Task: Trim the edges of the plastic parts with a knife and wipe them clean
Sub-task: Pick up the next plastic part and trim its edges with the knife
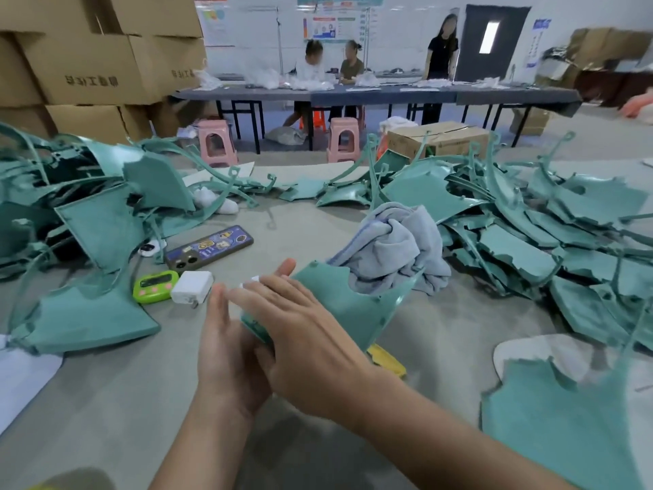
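part (349,305), teal plastic, sits just above the table (106,401) in the head view, sandwiched between both hands. left hand (226,351) is against its near edge with fingers straight. right hand (311,337) lies flat on top, fingers straight, and neither curls round it. cloth (392,249) sits just behind, and a yellow tool (387,360), probably the knife, lies beneath the part. risk: with only flat palms pressing, the part may slip out, and its rough edge could scrape a palm
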A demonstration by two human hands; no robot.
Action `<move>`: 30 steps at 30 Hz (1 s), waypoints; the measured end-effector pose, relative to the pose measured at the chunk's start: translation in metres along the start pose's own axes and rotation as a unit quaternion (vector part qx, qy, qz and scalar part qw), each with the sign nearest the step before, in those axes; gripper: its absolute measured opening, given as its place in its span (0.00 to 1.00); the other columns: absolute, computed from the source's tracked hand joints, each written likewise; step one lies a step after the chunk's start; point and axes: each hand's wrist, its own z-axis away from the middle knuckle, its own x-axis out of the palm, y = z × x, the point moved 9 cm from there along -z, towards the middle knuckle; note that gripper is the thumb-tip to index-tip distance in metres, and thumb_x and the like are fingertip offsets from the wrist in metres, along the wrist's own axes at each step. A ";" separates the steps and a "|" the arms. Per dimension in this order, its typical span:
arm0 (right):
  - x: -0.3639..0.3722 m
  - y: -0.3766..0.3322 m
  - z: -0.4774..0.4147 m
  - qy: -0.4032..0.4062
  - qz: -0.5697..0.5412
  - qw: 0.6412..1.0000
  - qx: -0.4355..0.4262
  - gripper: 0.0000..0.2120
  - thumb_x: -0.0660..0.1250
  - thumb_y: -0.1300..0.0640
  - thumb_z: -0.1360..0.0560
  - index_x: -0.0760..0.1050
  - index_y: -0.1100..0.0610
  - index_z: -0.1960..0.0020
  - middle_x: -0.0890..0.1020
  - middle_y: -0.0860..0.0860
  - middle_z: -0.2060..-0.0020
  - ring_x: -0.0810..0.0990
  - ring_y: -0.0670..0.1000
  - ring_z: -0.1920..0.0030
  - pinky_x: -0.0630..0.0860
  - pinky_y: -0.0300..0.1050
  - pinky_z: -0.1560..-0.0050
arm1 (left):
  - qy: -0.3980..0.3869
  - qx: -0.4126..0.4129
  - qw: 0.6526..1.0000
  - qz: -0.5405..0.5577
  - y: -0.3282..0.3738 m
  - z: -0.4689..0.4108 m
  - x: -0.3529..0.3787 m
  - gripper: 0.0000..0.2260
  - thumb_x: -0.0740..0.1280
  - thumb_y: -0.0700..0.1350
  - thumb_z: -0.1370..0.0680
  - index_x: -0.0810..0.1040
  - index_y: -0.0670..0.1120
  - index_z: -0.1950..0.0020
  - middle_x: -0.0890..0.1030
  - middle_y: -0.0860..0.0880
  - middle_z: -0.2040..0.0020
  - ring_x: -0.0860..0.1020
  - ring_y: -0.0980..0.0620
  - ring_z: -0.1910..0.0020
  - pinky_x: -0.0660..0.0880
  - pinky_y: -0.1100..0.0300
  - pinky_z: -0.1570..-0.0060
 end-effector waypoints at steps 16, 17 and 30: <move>-0.065 0.108 0.031 -0.010 -0.091 0.955 0.282 0.07 0.66 0.59 0.21 0.76 0.51 0.57 0.73 0.44 0.75 0.66 0.45 0.74 0.65 0.41 0.70 | 0.202 0.048 0.932 -0.298 0.016 -0.012 -0.038 0.11 0.69 0.43 0.28 0.88 0.49 0.50 0.87 0.47 0.47 0.86 0.50 0.51 0.82 0.59 0.57; -0.061 0.110 0.032 -0.007 -0.118 0.947 0.299 0.06 0.67 0.57 0.21 0.77 0.50 0.57 0.72 0.44 0.76 0.65 0.44 0.74 0.63 0.38 0.71 | 0.209 0.032 0.928 -0.306 0.010 -0.013 -0.038 0.11 0.69 0.42 0.29 0.88 0.49 0.50 0.87 0.47 0.48 0.86 0.51 0.52 0.82 0.59 0.58; -0.041 0.136 0.112 -0.152 0.185 0.906 0.349 0.17 0.65 0.36 0.24 0.70 0.49 0.57 0.77 0.46 0.64 0.77 0.51 0.61 0.72 0.49 0.61 | 0.449 0.126 0.876 -0.123 0.052 0.017 -0.079 0.02 0.73 0.43 0.23 0.83 0.46 0.56 0.83 0.51 0.68 0.78 0.59 0.75 0.71 0.72 0.77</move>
